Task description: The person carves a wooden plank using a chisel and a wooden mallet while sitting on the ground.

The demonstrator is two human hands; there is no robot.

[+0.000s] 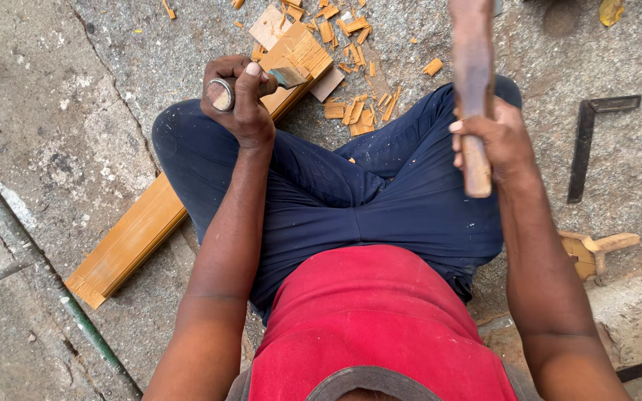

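chisel (261, 83) tip set on the cut end of a long wood board (131, 238) lying on the stone floor (53, 126) under the left leg. left hand (241, 100) grip wrapped tight round the chisel handle. right hand (495, 141) grip clenched on a raised hammer (473, 89). wood chips (354, 111) just beyond the board end; metal square (585, 145) near the floor's right edge.

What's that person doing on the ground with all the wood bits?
A person sits on the stone floor with a long plank running under one leg. The left hand grips a chisel, its blade set against the plank's far end. The right hand holds a mallet raised above the lap. Wood chips lie scattered around the cut end. A metal square rests on the floor off to the right, beside a small wooden tool.
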